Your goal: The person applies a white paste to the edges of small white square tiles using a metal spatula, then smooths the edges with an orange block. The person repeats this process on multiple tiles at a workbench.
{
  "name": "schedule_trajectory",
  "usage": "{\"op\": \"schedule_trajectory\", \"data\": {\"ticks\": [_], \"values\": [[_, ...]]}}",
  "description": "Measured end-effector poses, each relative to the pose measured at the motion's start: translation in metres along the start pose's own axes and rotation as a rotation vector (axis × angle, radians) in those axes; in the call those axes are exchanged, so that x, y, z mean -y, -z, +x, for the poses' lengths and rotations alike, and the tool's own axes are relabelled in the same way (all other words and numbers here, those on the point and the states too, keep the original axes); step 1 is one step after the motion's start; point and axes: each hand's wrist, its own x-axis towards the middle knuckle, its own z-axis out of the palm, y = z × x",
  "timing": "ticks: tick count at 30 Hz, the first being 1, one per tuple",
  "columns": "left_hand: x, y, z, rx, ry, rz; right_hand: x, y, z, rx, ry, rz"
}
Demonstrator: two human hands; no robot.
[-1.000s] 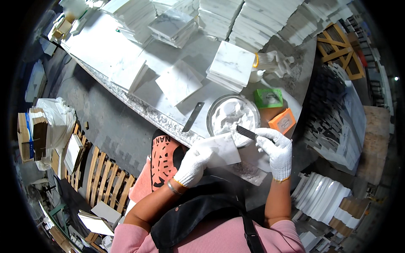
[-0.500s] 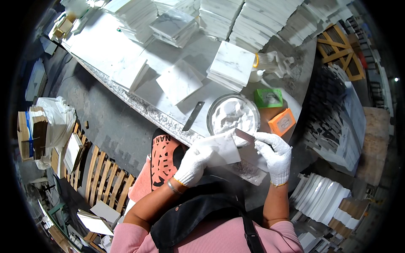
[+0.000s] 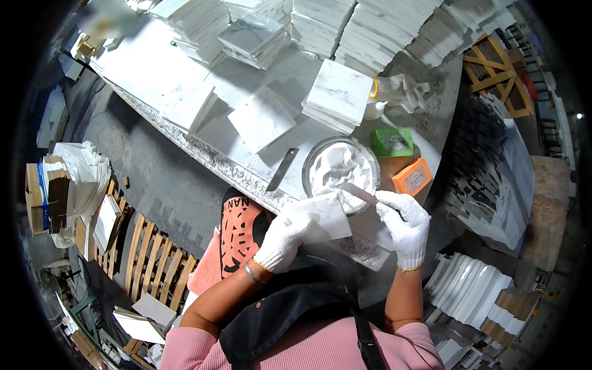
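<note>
My left hand (image 3: 282,242), in a white knit glove, grips a square white marble tile (image 3: 327,216) by its left edge and holds it near the table's front edge. My right hand (image 3: 405,229), gloved the same way, pinches a flat metal scraper blade (image 3: 360,193). The blade's tip lies over the near rim of a round tub of white paste (image 3: 336,166), just right of the tile's upper corner. Another flat blade (image 3: 283,169) rests on the table left of the tub. Right of the tub stand a green box (image 3: 393,143) and an orange box (image 3: 412,177).
A small tile stack (image 3: 339,92) stands behind the tub, with a spare glove (image 3: 401,91) beside it. One tile (image 3: 262,120) lies farther left. Tall tile stacks (image 3: 382,31) line the table's far side. Wooden pallets (image 3: 157,256) lie on the floor at left.
My right hand has shifted slightly right, taking the scraper blade away from the tile's corner toward the tub. My left hand and the tile stay nearly still.
</note>
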Motion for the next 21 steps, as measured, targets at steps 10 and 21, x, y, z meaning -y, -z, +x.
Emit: {"op": "schedule_trajectory", "data": {"ticks": [10,21], "values": [[-0.008,-0.007,-0.001,0.0,0.017,0.019,0.009,0.001,0.005,0.054,-0.371,0.29],[0.0,0.003,0.002,0.02,0.0,0.006,0.007,0.013,-0.003,0.064,-0.269,0.098]]}}
